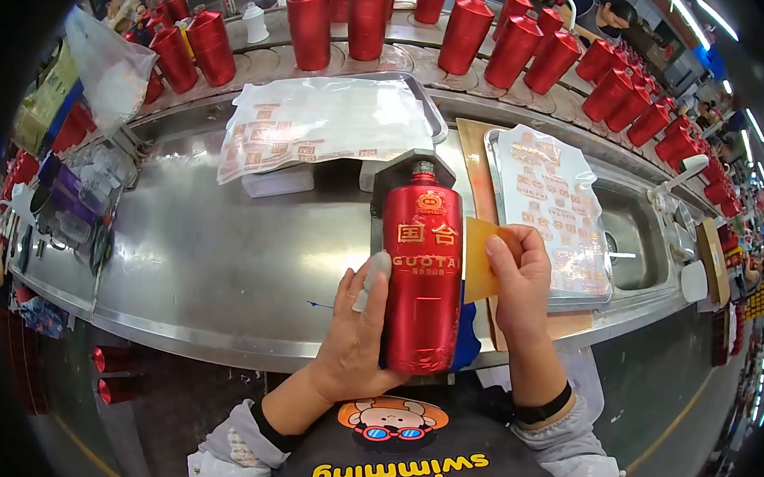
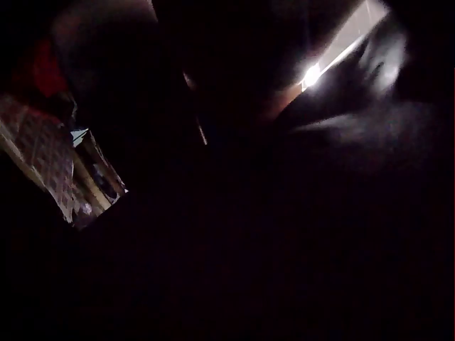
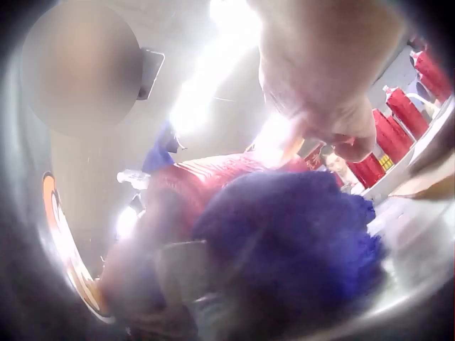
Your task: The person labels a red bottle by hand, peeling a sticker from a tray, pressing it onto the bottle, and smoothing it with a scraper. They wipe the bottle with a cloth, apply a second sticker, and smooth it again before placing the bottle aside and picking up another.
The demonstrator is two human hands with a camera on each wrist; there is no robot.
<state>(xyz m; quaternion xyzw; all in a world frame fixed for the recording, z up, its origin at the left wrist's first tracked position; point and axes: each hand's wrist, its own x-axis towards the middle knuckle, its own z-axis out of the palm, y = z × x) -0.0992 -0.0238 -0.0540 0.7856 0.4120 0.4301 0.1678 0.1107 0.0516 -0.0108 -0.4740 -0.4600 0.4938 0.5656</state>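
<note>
A red bottle with gold lettering lies in front of the person, its neck pointing away. The left hand grips its left side, with light coverings on some fingertips. The right hand pinches a yellow-orange flat piece between thumb and fingers, its edge at the bottle's right side. In the right wrist view the right hand is above the red bottle, beside a blue cloth. The left wrist view is mostly dark and hides the left hand.
Red bottles line a curved conveyor behind the steel counter. Printed sheets cover a tray at the back and another tray at the right. A sink lies farther right, and glassware stands at the far left.
</note>
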